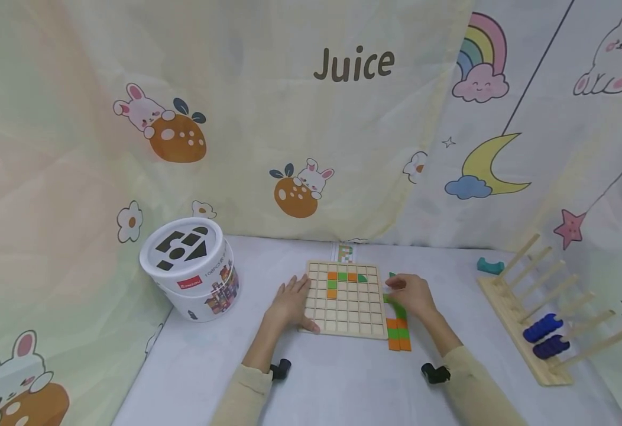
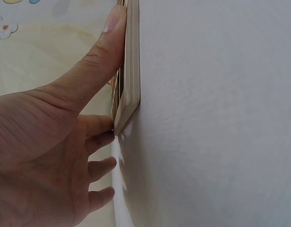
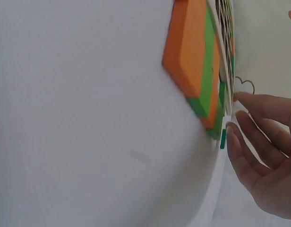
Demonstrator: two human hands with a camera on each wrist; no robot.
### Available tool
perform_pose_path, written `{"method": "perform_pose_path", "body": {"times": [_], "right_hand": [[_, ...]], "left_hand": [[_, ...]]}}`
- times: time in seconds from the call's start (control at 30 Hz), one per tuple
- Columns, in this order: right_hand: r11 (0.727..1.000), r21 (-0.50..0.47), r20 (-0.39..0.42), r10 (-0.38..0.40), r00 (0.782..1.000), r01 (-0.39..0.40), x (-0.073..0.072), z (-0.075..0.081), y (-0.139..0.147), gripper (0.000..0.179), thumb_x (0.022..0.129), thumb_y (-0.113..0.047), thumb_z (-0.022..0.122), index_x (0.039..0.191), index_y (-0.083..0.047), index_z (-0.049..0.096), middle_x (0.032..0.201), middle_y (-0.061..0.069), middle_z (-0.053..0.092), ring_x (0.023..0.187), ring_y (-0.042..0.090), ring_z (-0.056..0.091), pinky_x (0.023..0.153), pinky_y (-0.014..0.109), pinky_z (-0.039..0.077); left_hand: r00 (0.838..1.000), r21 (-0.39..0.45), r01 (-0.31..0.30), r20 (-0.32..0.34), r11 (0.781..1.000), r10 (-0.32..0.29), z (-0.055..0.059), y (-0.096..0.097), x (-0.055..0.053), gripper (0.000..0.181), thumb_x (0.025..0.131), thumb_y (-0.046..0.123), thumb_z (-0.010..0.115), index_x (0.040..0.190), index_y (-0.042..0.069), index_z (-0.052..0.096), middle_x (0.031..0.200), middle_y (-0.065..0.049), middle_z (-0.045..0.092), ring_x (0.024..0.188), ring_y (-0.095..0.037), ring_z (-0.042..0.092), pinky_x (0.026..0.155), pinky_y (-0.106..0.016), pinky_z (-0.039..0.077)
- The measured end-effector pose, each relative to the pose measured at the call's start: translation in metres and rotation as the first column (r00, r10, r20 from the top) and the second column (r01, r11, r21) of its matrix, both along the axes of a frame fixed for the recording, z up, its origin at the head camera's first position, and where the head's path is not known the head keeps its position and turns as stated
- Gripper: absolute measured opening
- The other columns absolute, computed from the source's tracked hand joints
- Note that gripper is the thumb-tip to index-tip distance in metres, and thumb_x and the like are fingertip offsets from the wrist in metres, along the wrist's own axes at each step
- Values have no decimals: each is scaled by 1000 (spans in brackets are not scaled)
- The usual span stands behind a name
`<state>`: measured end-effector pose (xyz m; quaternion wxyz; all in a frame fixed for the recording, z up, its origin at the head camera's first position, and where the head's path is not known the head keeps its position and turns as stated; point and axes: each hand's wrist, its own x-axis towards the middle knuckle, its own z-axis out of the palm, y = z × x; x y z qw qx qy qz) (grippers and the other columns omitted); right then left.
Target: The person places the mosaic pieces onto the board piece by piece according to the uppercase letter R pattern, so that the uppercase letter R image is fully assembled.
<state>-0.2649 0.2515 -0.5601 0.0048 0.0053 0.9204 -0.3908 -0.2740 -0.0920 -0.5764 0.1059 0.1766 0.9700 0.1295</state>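
A wooden grid board (image 1: 345,319) lies on the white table, with several orange and green tiles (image 1: 332,284) set in its upper squares. My left hand (image 1: 290,305) rests along the board's left side, fingers spread; in the left wrist view the thumb (image 2: 96,61) lies against the board's edge (image 2: 131,71). Beside the right edge, my right hand (image 1: 413,294) hovers over green pieces (image 1: 398,309), its fingers slightly bent. Between thumb and fingertips, the right wrist view shows a gap with no piece in it. Orange and green square tiles (image 1: 398,334) lie in rows nearer me.
Behind the board lies a small patterned card (image 1: 345,253). At the left stands a white bucket (image 1: 191,269) with shaped holes in its lid. A wooden peg rack (image 1: 524,331) with blue beads (image 1: 542,327) stands at the right, a teal curved piece (image 1: 490,266) behind it.
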Motion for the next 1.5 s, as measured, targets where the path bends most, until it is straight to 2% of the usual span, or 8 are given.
{"method": "perform_pose_path", "body": {"times": [0.27,0.57,0.7,0.83,1.03,1.23,1.47,1.5], "right_hand": [[997,67,36,41,998,-44,1,-4,6,30,83,-4,84,113,-7,78,111,9,78,111,32,69,97,51,57],[997,58,-16,58,998,-57,-1,-5,10,27,82,-6,86,108,-5,78,92,4,76,87,22,69,77,40,60],[998,27,-15,51,999,-51,-4,-3,12,28,85,-10,86,111,-7,78,92,2,75,85,20,68,72,34,57],[999,1,-47,48,998,-48,-6,0,12,28,86,-11,85,112,-7,78,94,2,76,85,21,69,72,34,57],[997,-48,-82,52,995,-56,-12,2,2,26,87,-11,85,111,-5,78,92,2,77,82,19,70,72,33,57],[994,-85,-78,57,995,-64,-18,3,-14,26,86,-10,86,111,-5,79,91,2,77,80,18,70,70,31,57],[984,-152,-34,92,995,-97,-22,0,-33,29,86,-11,86,113,-3,78,93,6,79,82,17,72,74,31,60],[982,-162,-27,93,995,-96,-22,-1,-35,30,86,-11,86,113,-3,78,94,6,79,83,17,73,75,31,60]], "left_hand": [[1000,16,-8,28,1000,8,20,2,8,138,55,58,98,162,1,32,171,-16,25,158,-40,19,128,-59,18],[1000,20,-3,27,1000,2,14,1,7,140,54,60,97,162,0,31,171,-17,25,158,-41,19,127,-61,18],[1000,10,0,21,1000,0,10,1,5,142,52,62,96,163,2,31,172,-16,24,159,-40,18,128,-60,17],[1000,-1,3,4,1000,-3,6,1,2,144,51,66,94,163,2,30,172,-15,23,159,-40,18,127,-61,17],[1000,-2,2,18,1000,-2,10,1,4,141,54,63,94,163,1,29,172,-16,23,159,-40,17,128,-60,16],[999,4,0,33,1000,-1,15,2,6,139,56,61,95,163,1,30,172,-17,23,158,-41,17,128,-60,16],[1000,1,-8,25,1000,8,4,0,1,146,51,66,93,165,3,27,173,-14,20,159,-39,14,129,-59,12],[999,-7,-10,32,1000,10,6,0,2,146,51,67,93,165,4,26,173,-13,20,160,-39,14,129,-59,12]]}}
